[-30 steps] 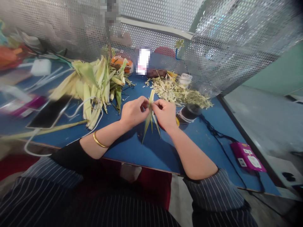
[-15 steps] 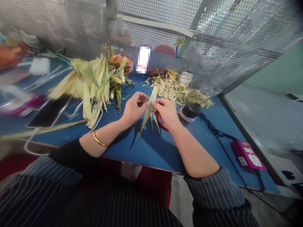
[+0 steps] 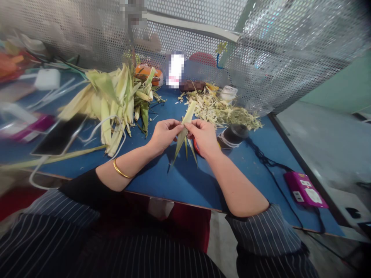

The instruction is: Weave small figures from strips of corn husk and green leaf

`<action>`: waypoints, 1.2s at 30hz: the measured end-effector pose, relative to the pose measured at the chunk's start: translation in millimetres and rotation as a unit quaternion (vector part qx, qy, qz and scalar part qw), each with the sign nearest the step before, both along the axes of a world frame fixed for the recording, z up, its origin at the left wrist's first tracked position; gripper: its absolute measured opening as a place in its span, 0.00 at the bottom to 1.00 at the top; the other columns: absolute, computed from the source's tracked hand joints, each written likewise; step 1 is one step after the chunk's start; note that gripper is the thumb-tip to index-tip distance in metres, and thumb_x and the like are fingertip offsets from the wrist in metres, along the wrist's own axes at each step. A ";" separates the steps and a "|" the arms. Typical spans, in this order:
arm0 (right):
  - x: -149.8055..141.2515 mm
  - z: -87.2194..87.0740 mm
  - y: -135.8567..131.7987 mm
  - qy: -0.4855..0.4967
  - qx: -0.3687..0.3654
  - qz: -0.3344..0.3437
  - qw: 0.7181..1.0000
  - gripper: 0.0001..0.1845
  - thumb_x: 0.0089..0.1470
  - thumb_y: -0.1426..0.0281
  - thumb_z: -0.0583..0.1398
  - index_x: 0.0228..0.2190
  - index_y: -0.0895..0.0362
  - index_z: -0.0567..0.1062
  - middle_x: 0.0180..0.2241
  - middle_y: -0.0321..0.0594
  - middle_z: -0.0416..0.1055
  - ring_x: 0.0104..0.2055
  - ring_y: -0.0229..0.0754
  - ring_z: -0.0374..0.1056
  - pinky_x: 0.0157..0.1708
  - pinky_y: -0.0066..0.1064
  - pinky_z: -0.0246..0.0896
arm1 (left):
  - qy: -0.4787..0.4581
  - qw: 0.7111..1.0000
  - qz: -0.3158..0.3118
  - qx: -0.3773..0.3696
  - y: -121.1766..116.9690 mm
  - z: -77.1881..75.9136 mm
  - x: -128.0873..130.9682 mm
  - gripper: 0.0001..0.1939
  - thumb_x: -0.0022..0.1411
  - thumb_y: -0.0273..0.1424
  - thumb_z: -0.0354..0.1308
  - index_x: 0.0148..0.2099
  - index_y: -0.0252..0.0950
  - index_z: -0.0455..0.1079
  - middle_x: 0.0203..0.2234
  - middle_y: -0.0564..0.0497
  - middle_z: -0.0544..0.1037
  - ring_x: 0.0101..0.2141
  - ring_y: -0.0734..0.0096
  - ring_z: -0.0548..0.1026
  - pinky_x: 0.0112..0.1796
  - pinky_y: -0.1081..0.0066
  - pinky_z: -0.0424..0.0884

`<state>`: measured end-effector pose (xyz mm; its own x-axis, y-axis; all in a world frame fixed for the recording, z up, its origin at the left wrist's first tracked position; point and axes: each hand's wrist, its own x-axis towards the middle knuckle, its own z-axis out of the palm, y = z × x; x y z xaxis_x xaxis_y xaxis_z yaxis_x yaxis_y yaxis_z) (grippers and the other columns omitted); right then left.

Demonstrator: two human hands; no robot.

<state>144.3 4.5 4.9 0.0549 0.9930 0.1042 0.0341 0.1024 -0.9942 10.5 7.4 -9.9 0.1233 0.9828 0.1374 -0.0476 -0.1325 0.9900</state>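
Both hands pinch a pale green corn husk (image 3: pixel 189 112) above the blue table, its wide end up and its pointed tip hanging down. My left hand (image 3: pixel 164 135) closes thumb and fingers on the husk's left edge. From the other side my right hand (image 3: pixel 203 136) grips it, thumb tip almost meeting the left one. Thin pointed husk strips (image 3: pixel 191 150) hang behind the held piece. Partly hidden under my right hand is a red curved handle (image 3: pixel 197 148). A black spool (image 3: pixel 233 136) with white cord around it lies just to the right.
A heap of corn husks (image 3: pixel 111 100) lies at left, with a dark phone (image 3: pixel 59 135) and white cable beside it. Shredded husk pieces (image 3: pixel 220 110) are piled at the back right. A purple box (image 3: pixel 305 189) stands near the right edge. A perforated metal screen (image 3: pixel 188 36) bounds the back.
My left thumb has moved closer to the right one along the husk. The husk's tip has shifted slightly right and the husk now shows more of its broad face.
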 end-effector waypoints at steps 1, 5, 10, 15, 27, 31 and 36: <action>0.3 -0.8 0.4 -0.002 0.005 0.006 1.000 0.10 0.43 0.66 0.63 0.21 0.58 0.69 0.16 0.30 0.63 0.19 0.31 0.57 0.22 0.26 0.56 | -0.008 1.000 -0.005 -0.001 0.0 -0.3 0.2 0.08 0.54 0.33 0.59 0.29 0.32 0.70 0.21 0.53 0.74 0.22 0.79 0.69 0.22 0.78 0.66; 2.7 -6.7 3.8 -0.018 0.026 0.026 0.999 0.10 0.45 0.65 0.62 0.21 0.57 0.68 0.17 0.30 0.63 0.20 0.31 0.57 0.23 0.26 0.55 | -0.037 0.999 -0.019 -0.005 -0.3 -1.2 0.1 0.08 0.53 0.32 0.59 0.28 0.32 0.71 0.21 0.53 0.74 0.22 0.79 0.69 0.23 0.78 0.66; 5.9 -17.9 9.8 -0.047 0.038 0.048 0.997 0.11 0.48 0.64 0.61 0.22 0.57 0.67 0.19 0.30 0.63 0.21 0.32 0.58 0.24 0.27 0.57 | -0.069 0.996 -0.033 -0.035 -1.4 -0.9 -0.9 0.08 0.52 0.32 0.60 0.28 0.31 0.72 0.21 0.52 0.75 0.22 0.77 0.71 0.24 0.76 0.67; 4.6 -21.5 10.3 -0.070 0.055 0.049 0.995 0.10 0.50 0.64 0.59 0.23 0.56 0.66 0.20 0.31 0.62 0.23 0.33 0.58 0.26 0.28 0.57 | -0.087 0.994 -0.031 -0.050 0.1 -3.0 0.0 0.07 0.52 0.31 0.60 0.28 0.31 0.72 0.21 0.50 0.76 0.21 0.76 0.71 0.25 0.74 0.69; 2.0 -18.4 6.9 0.018 0.052 0.084 0.995 0.13 0.52 0.64 0.59 0.21 0.56 0.66 0.18 0.30 0.60 0.22 0.32 0.56 0.26 0.27 0.54 | -0.021 0.999 0.030 0.011 3.4 -6.6 3.9 0.07 0.54 0.31 0.58 0.28 0.32 0.69 0.20 0.53 0.72 0.20 0.81 0.65 0.23 0.77 0.62; 1.8 -12.6 3.6 0.057 0.041 0.116 0.991 0.13 0.50 0.65 0.61 0.20 0.57 0.67 0.18 0.30 0.60 0.22 0.31 0.55 0.26 0.26 0.54 | 0.054 0.994 0.075 0.053 7.2 -12.6 2.1 0.08 0.56 0.32 0.56 0.28 0.33 0.69 0.20 0.53 0.72 0.20 0.80 0.64 0.22 0.77 0.60; 1.6 -11.3 3.0 0.054 0.040 0.100 0.993 0.13 0.50 0.62 0.61 0.21 0.56 0.68 0.19 0.31 0.62 0.22 0.31 0.56 0.27 0.27 0.54 | 0.153 0.975 0.102 0.122 5.6 -11.7 -1.4 0.07 0.56 0.31 0.54 0.28 0.34 0.68 0.19 0.54 0.71 0.21 0.78 0.64 0.24 0.76 0.60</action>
